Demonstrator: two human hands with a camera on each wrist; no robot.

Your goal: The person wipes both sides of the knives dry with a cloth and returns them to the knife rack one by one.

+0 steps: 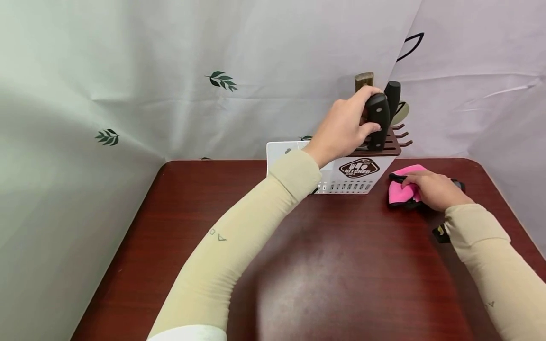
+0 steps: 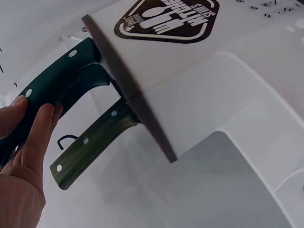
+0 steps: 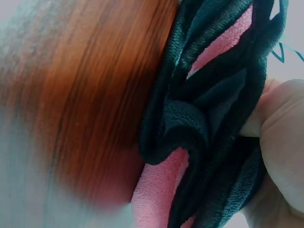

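My left hand [image 1: 341,125] grips the black riveted handle of a knife [image 1: 377,116], whose blade is hidden in the white knife holder [image 1: 334,176]. In the left wrist view, fingers and thumb are around the knife's handle [image 2: 59,76], and its lower end sits close to the holder's brown slotted top [image 2: 137,102]. Over on the right, my right hand [image 1: 439,189] pinches a bunched pink cloth with black edging [image 1: 398,193] low over the table. The right wrist view shows the folded cloth [image 3: 156,190] close up, with the thumb against its dark folds.
A wooden-handled knife [image 1: 364,80] and another black handle [image 1: 394,94] stand in the holder. Brown hooks [image 1: 403,135] stick out from its right side. A small dark object with yellow [image 1: 441,233] lies by my right wrist. Curtains enclose the brown table [image 1: 204,208].
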